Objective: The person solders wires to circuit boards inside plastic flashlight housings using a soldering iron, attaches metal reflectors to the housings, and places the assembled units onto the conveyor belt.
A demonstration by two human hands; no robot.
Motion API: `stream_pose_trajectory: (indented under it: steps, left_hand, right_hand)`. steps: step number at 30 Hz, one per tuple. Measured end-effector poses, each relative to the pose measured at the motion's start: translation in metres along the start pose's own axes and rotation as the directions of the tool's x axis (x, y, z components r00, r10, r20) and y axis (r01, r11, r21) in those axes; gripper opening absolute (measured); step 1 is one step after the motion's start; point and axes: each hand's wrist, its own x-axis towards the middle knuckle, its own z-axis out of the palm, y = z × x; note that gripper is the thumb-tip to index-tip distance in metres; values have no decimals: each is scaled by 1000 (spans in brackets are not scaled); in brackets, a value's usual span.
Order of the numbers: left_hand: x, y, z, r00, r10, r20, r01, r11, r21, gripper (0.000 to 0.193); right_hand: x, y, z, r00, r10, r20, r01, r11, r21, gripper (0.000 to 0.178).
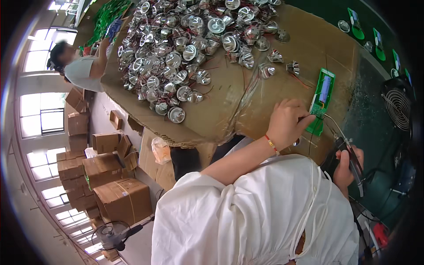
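A green plastic housing [324, 84] lies on the cardboard, with a purple-wrapped cell [326, 89] inside it and a small green circuit board [316, 108] at its near end. My left hand [289, 121], with a red and yellow bracelet at the wrist, is closed in a pinch at the housing's left edge. Whatever sits between its thumb and fingers is hidden. From the right, my right hand [349, 167] grips a soldering iron [353, 165] by its dark handle. Its bent metal tip reaches to the circuit board, close to my left thumb.
A large heap of silver reflector cups [190, 53] with thin red wires covers the cardboard sheet [221, 104]. More green housings [379, 44] line the far right, above a round fan grille [397, 106]. At left another person [81, 68] works near green parts [108, 20]; cartons [121, 198] stand behind.
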Motion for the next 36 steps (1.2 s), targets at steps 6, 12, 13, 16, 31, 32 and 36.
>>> stream_pose_trajectory:
  steps: [6,12,13,16,31,32,36]
  left_hand:
    - [-1,2,3,994,-67,83,72,996,-56,9]
    - [2,2,-1,992,-39,122,36,999,32,9]
    - [4,4,-2,991,-30,132,27,999,24,9]
    - [7,7,-2,986,-18,165,8,998,59,10]
    - [7,6,0,982,-82,168,88,996,-29,12]
    - [7,5,0,980,-91,175,95,995,-16,13]
    - [7,3,-1,977,-120,179,125,992,-17,14]
  right_hand:
    - [-4,-10,4,999,-37,31,39,997,-59,20]
    - [4,-17,9,996,-81,31,84,986,-144,17]
    - [4,-18,10,996,-82,18,84,985,-152,17]
    - [5,-18,10,997,-71,1,71,992,-109,16]
    - [15,-27,18,999,-12,48,17,994,-105,15]
    - [14,-27,19,1000,3,25,0,996,-94,15]
    - [11,-30,16,999,-40,-11,38,988,-147,15]
